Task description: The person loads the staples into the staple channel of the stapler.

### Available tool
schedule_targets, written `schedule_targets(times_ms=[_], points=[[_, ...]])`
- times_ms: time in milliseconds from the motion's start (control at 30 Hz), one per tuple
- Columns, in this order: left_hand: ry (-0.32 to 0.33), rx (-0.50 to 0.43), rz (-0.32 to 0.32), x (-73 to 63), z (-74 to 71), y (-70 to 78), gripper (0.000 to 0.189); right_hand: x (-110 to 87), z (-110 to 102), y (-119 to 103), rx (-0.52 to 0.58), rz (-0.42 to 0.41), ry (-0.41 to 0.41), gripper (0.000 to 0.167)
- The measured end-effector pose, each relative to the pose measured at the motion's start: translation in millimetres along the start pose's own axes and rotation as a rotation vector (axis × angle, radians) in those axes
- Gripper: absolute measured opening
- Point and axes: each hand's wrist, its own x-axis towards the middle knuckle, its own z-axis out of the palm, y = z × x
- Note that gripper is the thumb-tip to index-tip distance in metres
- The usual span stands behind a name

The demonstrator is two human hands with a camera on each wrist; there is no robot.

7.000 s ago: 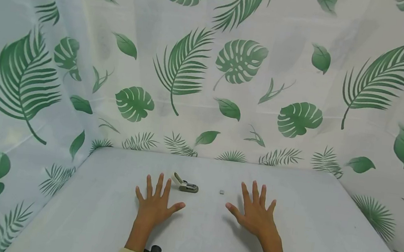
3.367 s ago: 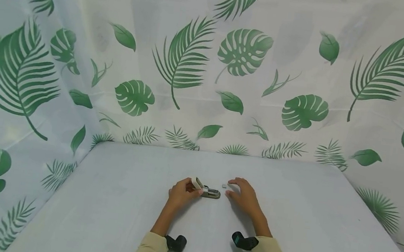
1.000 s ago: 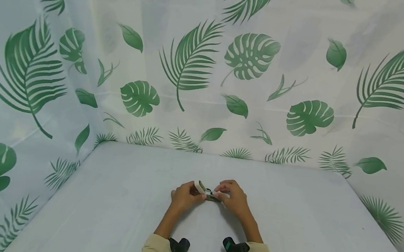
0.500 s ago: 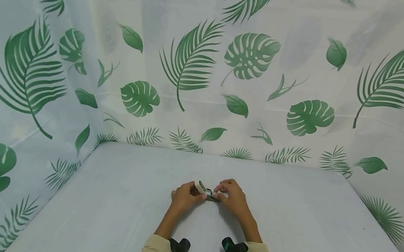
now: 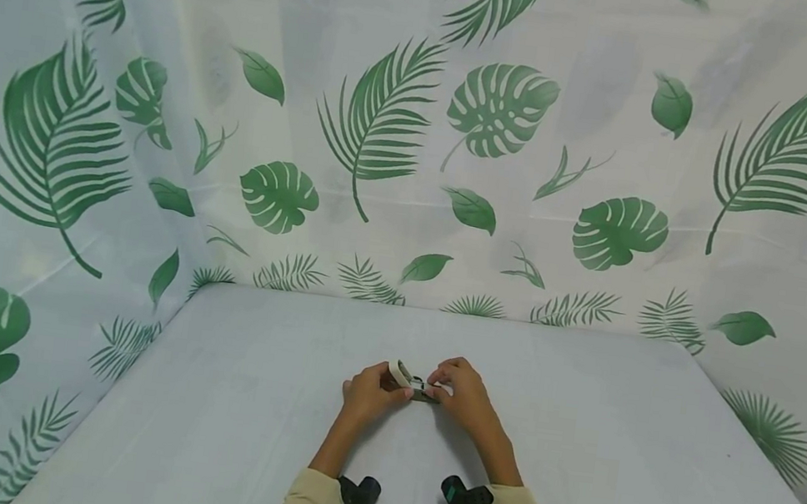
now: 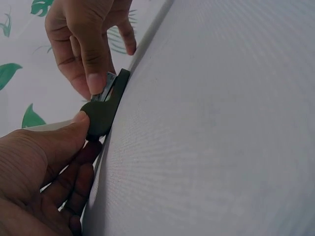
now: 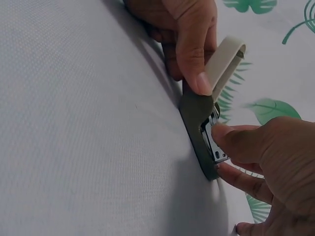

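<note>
A stapler [image 5: 425, 397] stands on the table with its cream top arm [image 7: 226, 61] swung up from its dark green base [image 7: 193, 110]. My left hand [image 5: 365, 396] grips the hinge end, thumb on the side of the base. From the other side my right hand [image 5: 469, 397] reaches in, thumb and fingertips pinched at the metal magazine [image 7: 216, 150]. The small strip of staples between those fingertips is mostly hidden by them. Both hands are close together, and the base stays low against the tabletop.
The white table [image 5: 241, 409] runs back to a leaf-printed curtain [image 5: 377, 223]. A black wrist camera [image 5: 360, 494] sits on the left wrist and another camera [image 5: 466, 496] on the right one.
Earlier both hands lay spread flat; then the left took hold of the stapler and the right picked up the staple strip from the table. Over the last second the hands barely move.
</note>
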Motion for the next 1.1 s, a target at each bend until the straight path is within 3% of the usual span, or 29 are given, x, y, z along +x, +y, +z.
schedule_targets(times_ms=[400, 1100], points=[[0.001, 0.017, -0.01, 0.8, -0.3, 2.1, 0.024, -4.3, -0.7, 7.1, 0.052, -0.034, 0.015, 0.019], [0.009, 0.019, 0.002, 0.3, 1.3, 0.4, 0.025, -7.6, 5.0, 11.3, 0.065, -0.024, 0.032, 0.017]])
